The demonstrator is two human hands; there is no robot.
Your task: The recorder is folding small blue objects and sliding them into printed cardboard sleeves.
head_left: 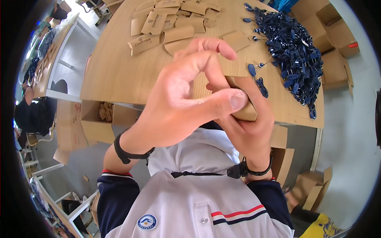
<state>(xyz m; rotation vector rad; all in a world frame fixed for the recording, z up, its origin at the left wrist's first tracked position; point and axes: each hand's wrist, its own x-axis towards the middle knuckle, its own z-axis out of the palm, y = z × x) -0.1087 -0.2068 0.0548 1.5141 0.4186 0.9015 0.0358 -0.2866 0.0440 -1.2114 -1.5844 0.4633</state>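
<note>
The right hand [248, 123] is gripping a small brown sleeve [244, 105] up over the table's [119, 75] near edge, while the left hand [186, 91] is pinching its end, close to the earphones [293, 51] at the right edge.

Both hands meet in front of the chest, the left hand [178, 99] lying over the right hand [246, 127], with a small cardboard sleeve [244, 109] between them. Beyond them on the table [115, 71], flat cardboard sleeves [170, 23] lie far-centre and a pile of earphones [293, 51] to the right. Open cartons [95, 119] stand below the table's left edge.
</note>
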